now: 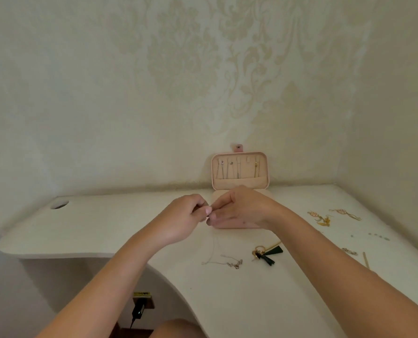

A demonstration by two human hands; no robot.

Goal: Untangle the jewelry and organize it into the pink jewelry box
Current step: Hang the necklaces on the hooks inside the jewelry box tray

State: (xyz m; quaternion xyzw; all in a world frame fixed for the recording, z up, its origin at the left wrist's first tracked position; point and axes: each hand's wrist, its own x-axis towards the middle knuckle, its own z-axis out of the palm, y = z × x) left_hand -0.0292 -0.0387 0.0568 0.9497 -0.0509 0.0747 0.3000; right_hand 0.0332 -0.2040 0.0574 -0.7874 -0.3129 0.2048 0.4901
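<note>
pink box (pixel 240 183) stands open against the wall (pixel 129 93), several chains (pixel 227 170) hung in its upright lid, base mostly hidden behind the hands. left hand (pixel 186 215) and right hand (pixel 242 208) meet just before it, fingertips of both pinching a thin chain (pixel 223 262) whose tail lies on the desk (pixel 100 225). earrings (pixel 320 218) and a green tassel (pixel 267 257) lie on the desk's right side, apart from each other.

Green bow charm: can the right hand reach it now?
Probably yes: the green bow charm lies uncovered beside the right forearm, but the right hand is busy pinching a thin chain.
</note>
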